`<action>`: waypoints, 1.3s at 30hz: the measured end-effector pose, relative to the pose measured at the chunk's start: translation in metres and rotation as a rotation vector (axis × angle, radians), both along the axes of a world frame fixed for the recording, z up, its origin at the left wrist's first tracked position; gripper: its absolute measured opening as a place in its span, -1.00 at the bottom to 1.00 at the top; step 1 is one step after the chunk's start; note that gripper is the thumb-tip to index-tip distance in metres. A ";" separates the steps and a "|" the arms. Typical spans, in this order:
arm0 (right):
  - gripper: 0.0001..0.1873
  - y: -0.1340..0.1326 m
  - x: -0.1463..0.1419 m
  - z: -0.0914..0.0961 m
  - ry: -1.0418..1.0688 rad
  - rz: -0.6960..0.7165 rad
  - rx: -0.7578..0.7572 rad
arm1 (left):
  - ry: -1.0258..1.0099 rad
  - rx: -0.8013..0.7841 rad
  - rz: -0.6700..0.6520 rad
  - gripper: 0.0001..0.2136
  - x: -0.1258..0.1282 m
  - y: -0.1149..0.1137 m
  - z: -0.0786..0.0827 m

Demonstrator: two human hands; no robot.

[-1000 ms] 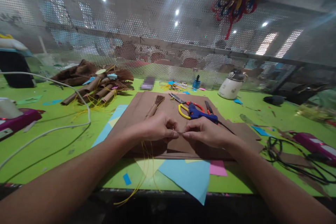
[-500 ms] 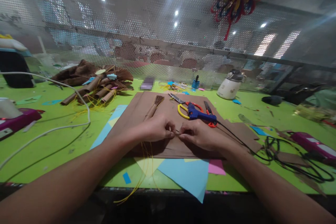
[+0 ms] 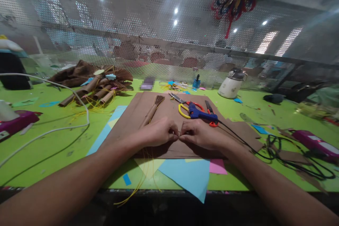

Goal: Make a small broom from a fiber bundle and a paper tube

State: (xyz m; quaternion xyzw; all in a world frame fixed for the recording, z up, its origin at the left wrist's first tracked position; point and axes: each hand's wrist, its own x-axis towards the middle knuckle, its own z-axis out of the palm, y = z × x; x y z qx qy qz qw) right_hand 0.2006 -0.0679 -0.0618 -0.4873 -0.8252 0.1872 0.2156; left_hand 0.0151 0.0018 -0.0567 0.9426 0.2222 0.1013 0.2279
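Note:
My left hand (image 3: 157, 132) and my right hand (image 3: 200, 134) rest on a stack of brown paper (image 3: 169, 113), fingertips pinched together at the middle. Between them they hold something thin and small that I cannot make out. Yellow strands (image 3: 140, 183) trail from under my left hand over the table edge. A small brown paper broom (image 3: 153, 109) lies just beyond my left hand. A blue glue gun (image 3: 201, 114) and yellow-handled scissors (image 3: 182, 107) lie just beyond my right hand.
Green table (image 3: 53, 137) with coloured paper sheets (image 3: 188, 176) at the front edge. A pile of brown paper brooms (image 3: 97, 86) sits back left, a white cable (image 3: 53, 130) at left, a white jug (image 3: 231, 84) back right, black cords (image 3: 286, 155) and a pink tool (image 3: 315, 144) at right.
My hands have closed the gap between them, fingertips now touching. The view has shifted slightly.

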 end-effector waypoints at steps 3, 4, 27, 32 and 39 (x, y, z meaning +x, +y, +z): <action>-0.85 0.002 0.004 -0.002 0.012 0.023 -0.011 | 0.014 -0.008 0.026 -0.85 0.000 0.001 0.000; -0.85 0.003 0.004 -0.002 0.012 0.032 -0.020 | 0.024 -0.006 0.039 -0.85 0.000 0.001 0.001; -0.88 -0.009 -0.002 0.011 -0.201 -0.003 0.018 | 0.152 0.190 0.011 -0.80 -0.003 -0.009 0.012; -0.87 -0.013 -0.001 0.016 -0.281 -0.005 0.023 | 0.194 0.307 -0.008 -0.78 -0.004 -0.015 0.018; -0.87 -0.017 0.000 0.018 -0.349 0.003 0.071 | 0.211 0.426 -0.051 -0.82 -0.006 -0.024 0.022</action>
